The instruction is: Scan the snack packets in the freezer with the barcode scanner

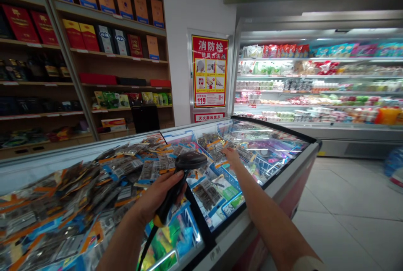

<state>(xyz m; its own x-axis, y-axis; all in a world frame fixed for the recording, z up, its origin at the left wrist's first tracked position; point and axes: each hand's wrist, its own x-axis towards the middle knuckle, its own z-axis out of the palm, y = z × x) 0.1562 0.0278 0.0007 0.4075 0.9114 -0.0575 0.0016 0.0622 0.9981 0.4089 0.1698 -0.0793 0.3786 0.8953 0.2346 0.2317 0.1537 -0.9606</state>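
Observation:
My left hand [165, 191] is wrapped round the handle of a black barcode scanner [190, 162], whose cable hangs down from the grip. The scanner's head is over the freezer lid, close to a big heap of flat packets [122, 166] with orange and blue edges and dark contents. Farther right, my right hand [232, 157] reaches out over the glass. Its fingers close on the edge of one similar packet [216, 148], though the fingertips are small and partly hidden. Another packet [206, 194] lies nearer the front of the glass.
The chest freezer's glass lid [267, 136] shows blue baskets and bagged goods below. Its front rim [283, 168] runs between me and the tiled floor [343, 208]. Shelves of boxes [126, 44] stand behind left, a chilled display [315, 82] behind right. A dark panel [145, 118] stands behind the freezer.

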